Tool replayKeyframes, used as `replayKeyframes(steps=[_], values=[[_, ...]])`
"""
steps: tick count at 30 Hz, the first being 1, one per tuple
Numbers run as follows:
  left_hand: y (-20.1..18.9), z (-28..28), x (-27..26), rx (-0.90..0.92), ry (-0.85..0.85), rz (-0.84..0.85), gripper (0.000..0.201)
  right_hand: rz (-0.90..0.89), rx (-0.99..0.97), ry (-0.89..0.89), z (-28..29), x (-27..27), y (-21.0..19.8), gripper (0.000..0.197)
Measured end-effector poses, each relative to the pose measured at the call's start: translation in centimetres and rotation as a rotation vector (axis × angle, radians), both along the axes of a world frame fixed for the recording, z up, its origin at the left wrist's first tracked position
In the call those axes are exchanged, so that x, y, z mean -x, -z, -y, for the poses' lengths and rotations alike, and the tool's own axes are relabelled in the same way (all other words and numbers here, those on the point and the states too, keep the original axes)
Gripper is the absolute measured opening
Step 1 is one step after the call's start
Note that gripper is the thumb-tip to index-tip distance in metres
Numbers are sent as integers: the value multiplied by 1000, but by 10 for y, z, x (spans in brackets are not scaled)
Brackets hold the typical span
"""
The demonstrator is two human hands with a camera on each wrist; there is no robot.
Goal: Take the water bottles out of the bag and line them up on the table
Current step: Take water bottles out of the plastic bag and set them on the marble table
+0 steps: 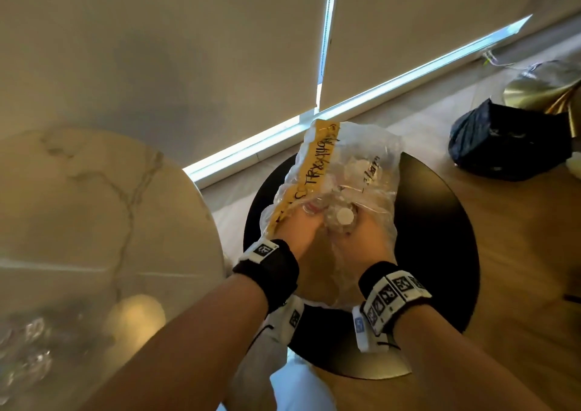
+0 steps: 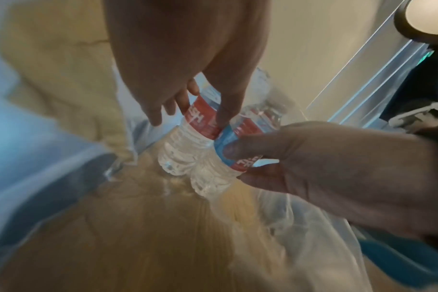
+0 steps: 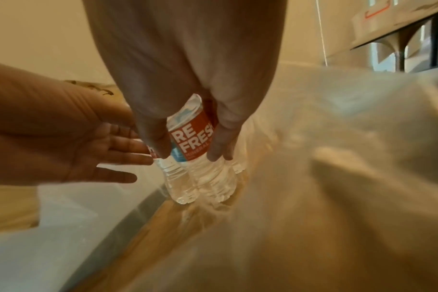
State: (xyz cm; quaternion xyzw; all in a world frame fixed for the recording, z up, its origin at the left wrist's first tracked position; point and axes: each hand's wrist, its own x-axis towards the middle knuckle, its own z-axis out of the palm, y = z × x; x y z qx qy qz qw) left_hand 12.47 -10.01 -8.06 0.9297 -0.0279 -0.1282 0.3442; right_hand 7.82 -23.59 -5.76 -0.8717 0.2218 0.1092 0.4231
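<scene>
Your left hand is inside the clear plastic bag, thumb and fingers curled round a water bottle at its red label. To the right, your right hand is also inside the bag, fingers and thumb pinching a second water bottle at its label. Both bottles stand upright, touching each other, with at least one further bottle just beside them. The bag rests on a black round stool. The marble desk lies to your left, with what appear to be bottles at its near edge, blurred.

Current step, as judged: extraction. Next, lift both bottles straight up through the bag mouth. Keep the film clear of your wrists. Then carry them left and set them upright on the desk in line.
</scene>
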Motion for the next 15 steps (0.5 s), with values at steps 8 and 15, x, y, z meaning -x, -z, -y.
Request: replayKeyframes(steps=[8,15], values=[[-22,-7,6,30,163,30,32,-12,7,-122,8,30,4,66],[-38,-15,11,-91,285,14,57,-19,-74,-218,8,43,-15,65]])
